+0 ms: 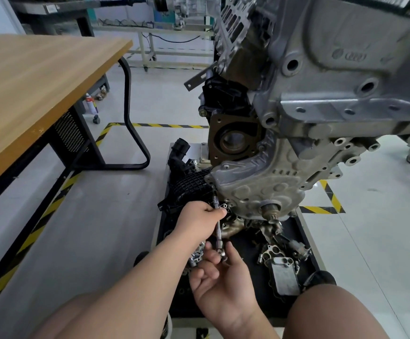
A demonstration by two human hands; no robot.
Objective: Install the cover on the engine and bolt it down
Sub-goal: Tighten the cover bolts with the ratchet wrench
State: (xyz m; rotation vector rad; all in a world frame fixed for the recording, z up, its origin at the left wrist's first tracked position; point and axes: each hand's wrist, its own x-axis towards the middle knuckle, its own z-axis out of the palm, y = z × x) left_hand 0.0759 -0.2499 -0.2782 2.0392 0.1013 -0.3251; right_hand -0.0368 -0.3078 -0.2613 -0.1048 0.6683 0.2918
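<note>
Low in the centre of the frame the right hand [223, 282] lies palm up, its thumb and fingertips curled round the bottom end of a long extension bar [218, 231]; just above it the left hand [199, 217] pinches the shaft higher up, fingers closed on it, steadying it; the bar slants up and slightly left to the lower left edge of the cover [260, 184], which sits against the front of the engine [333, 77] with the crankshaft end [271, 211] poking through below it; whether a bolt is on the tip cannot be made out. Beneath the hands the parts tray [245, 243] holds an oil cooler [284, 277] at lower right and a black intake manifold [189, 184] to the left; a wooden tabletop [40, 81] fills the upper left. This looks like running in an edge bolt; the risks, as I judge them: a bar held at an angle could start the bolt cross-threaded in the soft casting; the bit could slip off the head and round it; a dropped bolt would vanish among the tray's clutter; tightening one corner fully first could pull the cover askew.
</note>
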